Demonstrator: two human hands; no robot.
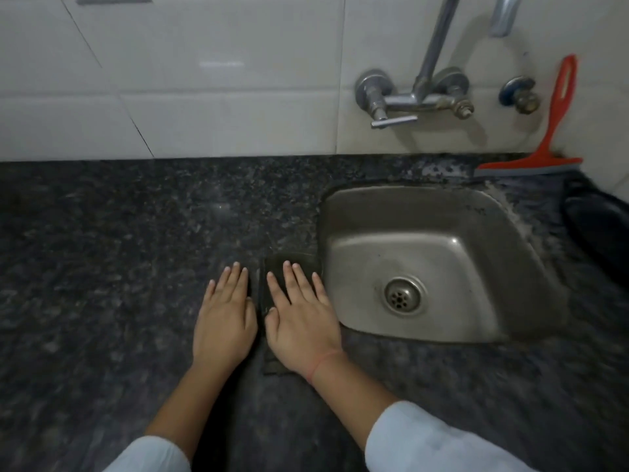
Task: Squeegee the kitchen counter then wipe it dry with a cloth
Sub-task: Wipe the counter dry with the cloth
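Right grip [303, 321] flat, fingers spread, pressing dark cloth [277, 262] onto bench [102, 250], just left of sink [408, 194]. Left grip [224, 318] flat, fingers straight, just beside cloth. Red squeegee [554, 124] leans on wall behind sink, blade on bench.

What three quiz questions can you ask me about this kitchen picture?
1. True or false: the orange squeegee lies inside the sink.
2. What lies under the right hand? A: a sponge. B: a dark cloth. C: a plate.
3. Which of the two hands is nearer the sink?

Key: 1. False: it leans against the wall behind the sink. 2. B. 3. The right hand.
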